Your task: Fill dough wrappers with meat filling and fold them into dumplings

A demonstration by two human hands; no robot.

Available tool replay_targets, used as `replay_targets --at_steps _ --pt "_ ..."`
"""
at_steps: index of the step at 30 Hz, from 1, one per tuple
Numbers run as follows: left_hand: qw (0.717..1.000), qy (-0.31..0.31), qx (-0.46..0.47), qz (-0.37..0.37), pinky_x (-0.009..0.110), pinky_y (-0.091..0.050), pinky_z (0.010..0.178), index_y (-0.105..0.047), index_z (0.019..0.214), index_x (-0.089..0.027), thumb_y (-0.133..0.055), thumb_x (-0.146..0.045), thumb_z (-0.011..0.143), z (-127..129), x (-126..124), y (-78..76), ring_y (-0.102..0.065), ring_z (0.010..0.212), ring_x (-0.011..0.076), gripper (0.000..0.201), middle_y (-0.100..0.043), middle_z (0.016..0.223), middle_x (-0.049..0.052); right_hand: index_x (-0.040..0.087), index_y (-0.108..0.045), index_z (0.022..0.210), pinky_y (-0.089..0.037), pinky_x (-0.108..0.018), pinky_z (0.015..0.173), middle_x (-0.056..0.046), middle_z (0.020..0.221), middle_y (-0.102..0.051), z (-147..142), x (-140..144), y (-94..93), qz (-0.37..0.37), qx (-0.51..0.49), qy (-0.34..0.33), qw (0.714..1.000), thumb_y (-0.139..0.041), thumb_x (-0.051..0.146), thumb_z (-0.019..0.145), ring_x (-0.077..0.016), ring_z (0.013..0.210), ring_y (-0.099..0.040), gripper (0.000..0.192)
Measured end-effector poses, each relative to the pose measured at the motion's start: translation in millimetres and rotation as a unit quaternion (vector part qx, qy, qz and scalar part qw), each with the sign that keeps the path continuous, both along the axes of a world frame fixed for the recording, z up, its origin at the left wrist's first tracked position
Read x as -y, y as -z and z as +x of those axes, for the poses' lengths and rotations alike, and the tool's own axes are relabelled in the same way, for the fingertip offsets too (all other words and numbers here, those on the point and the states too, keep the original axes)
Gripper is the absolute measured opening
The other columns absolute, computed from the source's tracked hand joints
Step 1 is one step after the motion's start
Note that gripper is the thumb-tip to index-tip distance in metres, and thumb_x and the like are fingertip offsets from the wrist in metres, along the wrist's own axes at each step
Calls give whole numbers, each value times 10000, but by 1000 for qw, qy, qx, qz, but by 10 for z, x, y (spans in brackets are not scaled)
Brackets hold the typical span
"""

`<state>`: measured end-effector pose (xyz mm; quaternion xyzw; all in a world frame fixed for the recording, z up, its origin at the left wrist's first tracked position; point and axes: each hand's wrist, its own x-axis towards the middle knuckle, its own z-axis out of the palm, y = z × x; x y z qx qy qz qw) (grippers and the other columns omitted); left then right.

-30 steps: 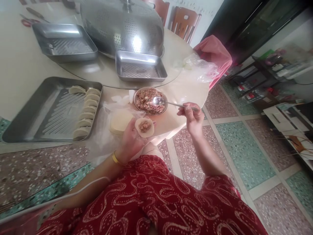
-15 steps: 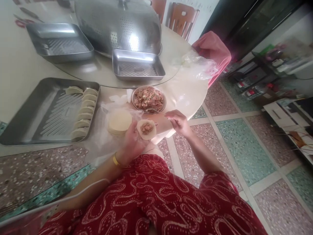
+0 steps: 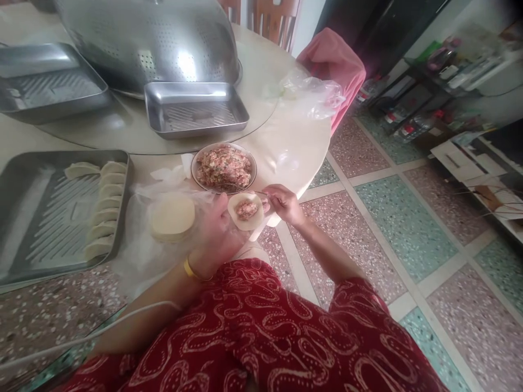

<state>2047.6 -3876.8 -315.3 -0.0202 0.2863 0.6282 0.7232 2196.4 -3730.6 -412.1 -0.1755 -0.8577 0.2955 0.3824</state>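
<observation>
setting the spoon down, right hand coming to the wrapper

a second ago my right hand point(image 3: 286, 202) was holding the spoon out over the bowl of filling point(image 3: 224, 167); now the spoon point(image 3: 245, 190) lies at the near rim of that bowl, its handle just showing, and my fingers have drawn in beside the wrapper. whether they still pinch the handle tip i cannot tell, it is too small to see.

my left hand point(image 3: 218, 231) cups the round wrapper point(image 3: 246, 211) open on its fingers, held in the air at the table point(image 3: 286, 147) edge, with a lump of meat in its middle. so the scooping looks done, and this one reads as ready for folding.

beside my left hand sits the stack of wrappers point(image 3: 171, 216) on plastic, and further left the tray point(image 3: 24, 218) with a row of folded dumplings point(image 3: 102, 209).
</observation>
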Motion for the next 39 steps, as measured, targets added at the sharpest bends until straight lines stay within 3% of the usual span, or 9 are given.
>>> replay_targets --at_steps 9,12,15,18,22,27,32,36,39 --pt "999 -11 13 -50 403 -469 1112 -649 1161 -51 -294 -510 1001 -2 102 146 -607 1242 288 602 -711 1146 180 183 -690 1132 -631 -399 842 -121 1113 -707 -256 43 -74 129 88 -1 988 -485 162 966 -233 1010 -676 265" --pt "999 -13 19 -43 402 -446 1134 -604 1251 -26 -364 -501 988 -17 130 146 -609 1238 285 594 -704 1166 185 228 -685 1040 -643 -367 765 -64 994 -718 -158 10 -110 128 56 46 989 -453 136 964 -202 926 -686 261" --pt "999 -11 19 -38 389 -436 1141 -560 1321 -30 -404 -502 977 -18 136 144 -616 1228 273 604 -697 1188 188 264 -651 964 -622 -343 687 -31 902 -701 44 -118 -257 124 17 139 982 -404 133 968 -184 854 -682 280" --pt "1000 12 12 -11 365 -430 1148 -589 1297 -56 -400 -526 975 5 118 141 -608 1241 263 601 -689 1217 177 250 -627 998 -589 -378 810 -43 957 -704 235 -312 -474 143 -6 231 962 -374 185 995 -195 937 -674 261" --pt "998 21 -21 46 376 -413 1167 -641 1225 -114 -408 -500 980 46 80 101 -583 1277 257 513 -695 1226 129 234 -615 1073 -453 -473 1072 -64 1093 -712 310 -568 -617 159 53 248 954 -330 265 1015 -229 1177 -616 293" --pt "997 -3 -41 68 353 -464 1117 -661 1167 -116 -432 -425 986 51 58 60 -606 1243 246 425 -707 1193 115 233 -599 1151 -220 -564 1217 -55 1170 -703 219 -745 -480 150 169 206 952 -223 367 1037 -255 1390 -468 414" --pt "999 -8 -21 28 340 -511 1049 -617 1256 -85 -409 -471 985 32 47 48 -631 1196 254 515 -690 1221 146 250 -603 1144 -102 -566 1251 -42 1163 -706 191 -826 -324 172 213 185 944 -175 404 1048 -258 1440 -406 465" --pt "1000 -14 -10 12 368 -522 1028 -565 1324 -60 -366 -492 995 17 35 57 -636 1184 270 578 -674 1244 175 242 -637 1091 -120 -599 1240 -40 1161 -712 240 -836 -372 163 177 186 953 -181 476 1039 -285 1402 -449 515" --pt "1000 -12 0 27 372 -515 1040 -567 1322 -71 -342 -498 1001 -11 42 98 -619 1212 269 579 -669 1257 170 246 -654 1052 -314 -591 1165 -60 1105 -723 302 -649 -545 112 54 217 968 -237 527 1023 -288 1283 -558 504"
